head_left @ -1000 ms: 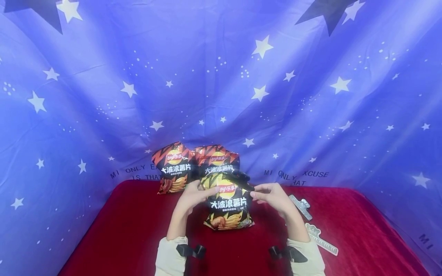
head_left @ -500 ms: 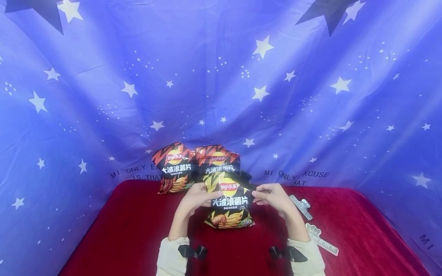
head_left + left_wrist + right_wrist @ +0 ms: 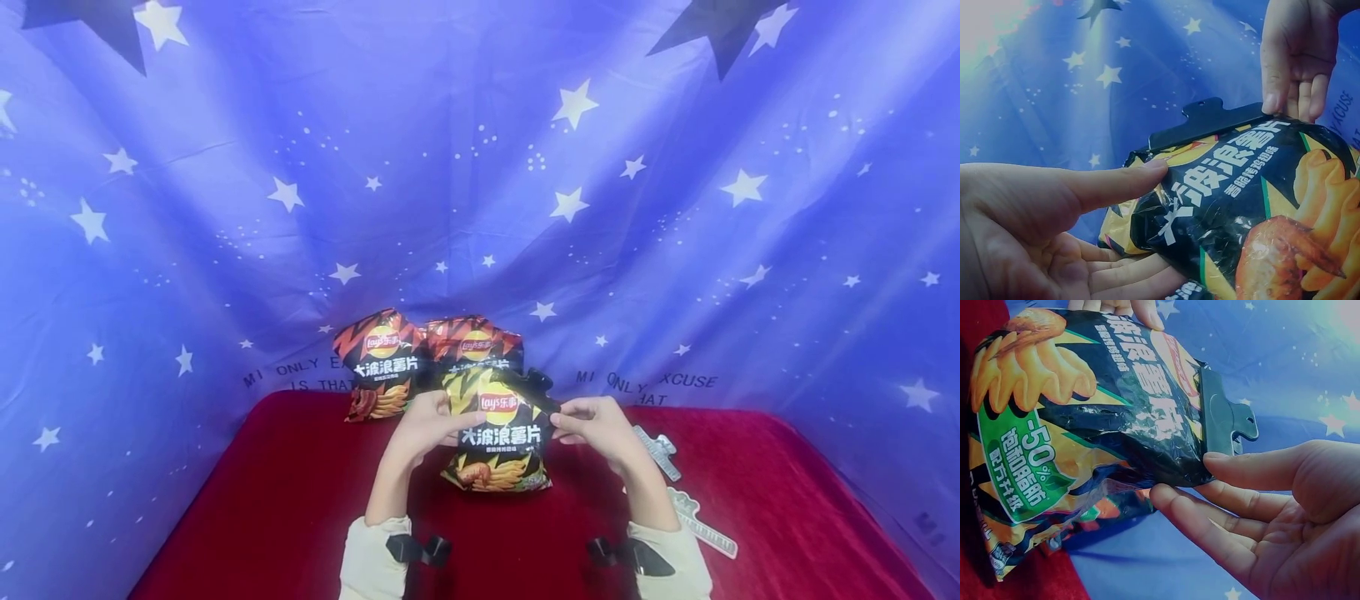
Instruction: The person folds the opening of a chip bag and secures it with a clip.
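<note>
A black and yellow bag of potato chips [image 3: 501, 454] stands before me in the head view, with a black bag clip [image 3: 1222, 415] along its top edge. My left hand [image 3: 426, 427] grips the bag's left side, thumb on the front and fingers behind, as the left wrist view [image 3: 1041, 219] also shows. At the upper right corner my right hand [image 3: 596, 425] pinches the end of the clip and the bag's edge between thumb and fingers. Its fingertips behind the bag are partly hidden in the head view.
Two red and black chip bags, a left one [image 3: 384, 367] and a right one [image 3: 475, 340], stand behind. To the right, two pale clips, a far one [image 3: 660, 454] and a near one [image 3: 705, 525], lie on the red cloth [image 3: 795, 492]. A blue starry curtain [image 3: 450, 208] hangs behind.
The held bag has risen slightly and shifted a little right with both hands. The clip's visible part looks shorter and more slanted. The red bags and pale clips stay put.
</note>
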Tool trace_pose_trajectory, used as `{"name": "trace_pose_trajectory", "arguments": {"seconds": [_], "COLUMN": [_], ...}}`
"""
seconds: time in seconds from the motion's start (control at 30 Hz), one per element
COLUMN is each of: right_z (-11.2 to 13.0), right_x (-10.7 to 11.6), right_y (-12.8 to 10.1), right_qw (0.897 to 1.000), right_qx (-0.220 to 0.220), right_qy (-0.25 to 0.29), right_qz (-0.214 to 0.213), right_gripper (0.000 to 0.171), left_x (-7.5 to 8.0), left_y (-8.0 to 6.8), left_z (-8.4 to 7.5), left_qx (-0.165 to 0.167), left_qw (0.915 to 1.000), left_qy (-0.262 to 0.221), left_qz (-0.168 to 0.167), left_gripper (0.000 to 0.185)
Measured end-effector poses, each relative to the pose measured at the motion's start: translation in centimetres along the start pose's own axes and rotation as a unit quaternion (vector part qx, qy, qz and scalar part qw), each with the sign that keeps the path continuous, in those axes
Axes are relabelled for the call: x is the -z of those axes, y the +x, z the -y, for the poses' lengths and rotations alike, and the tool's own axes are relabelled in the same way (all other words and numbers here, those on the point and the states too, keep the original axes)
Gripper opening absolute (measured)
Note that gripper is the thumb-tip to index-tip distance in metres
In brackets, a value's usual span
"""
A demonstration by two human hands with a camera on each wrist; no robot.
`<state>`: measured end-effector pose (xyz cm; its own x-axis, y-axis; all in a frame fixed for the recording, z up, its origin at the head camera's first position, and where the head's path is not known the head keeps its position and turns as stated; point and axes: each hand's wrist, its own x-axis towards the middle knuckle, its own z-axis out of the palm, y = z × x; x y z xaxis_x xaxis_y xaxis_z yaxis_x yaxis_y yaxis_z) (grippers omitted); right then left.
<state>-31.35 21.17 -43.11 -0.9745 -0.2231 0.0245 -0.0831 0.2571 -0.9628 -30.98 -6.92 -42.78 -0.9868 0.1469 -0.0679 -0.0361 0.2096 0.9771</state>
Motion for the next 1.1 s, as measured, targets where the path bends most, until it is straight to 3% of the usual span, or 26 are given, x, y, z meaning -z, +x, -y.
{"name": "trace_pose_trajectory", "arguments": {"seconds": [0.3,0.4,0.53,0.73,0.87,1.1], "right_z": [1.6,2.0,2.8,4.3,5.2,5.6], "right_x": [-3.8,-5.7,-8.1,-11.9,-14.2,-17.3], "right_y": [0.0,0.6,1.7,3.0,3.6,4.4], "right_qw": [0.997,0.994,0.992,0.993,0.995,0.992], "right_qx": [0.005,0.003,0.012,0.026,0.029,0.02], "right_qy": [0.044,0.064,0.074,0.083,0.09,0.12], "right_qz": [-0.071,-0.093,-0.102,-0.077,-0.037,0.037], "right_gripper": [0.024,0.022,0.021,0.019,0.02,0.023], "left_x": [2.5,3.7,5.5,8.7,10.7,13.2], "left_y": [-1.0,-1.3,-1.7,-3.1,-4.5,-6.6], "left_z": [-0.6,-0.7,-0.7,-0.6,-0.5,-0.1], "left_qx": [-0.044,-0.054,-0.046,-0.034,-0.03,0.014], "left_qw": [0.9974,0.994,0.987,0.9767,0.9688,0.9616], "left_qy": [-0.01,0.013,0.04,0.034,0.035,0.031], "left_qz": [-0.056,-0.094,-0.148,-0.209,-0.243,-0.272], "left_gripper": [0.039,0.06,0.075,0.073,0.069,0.069]}}
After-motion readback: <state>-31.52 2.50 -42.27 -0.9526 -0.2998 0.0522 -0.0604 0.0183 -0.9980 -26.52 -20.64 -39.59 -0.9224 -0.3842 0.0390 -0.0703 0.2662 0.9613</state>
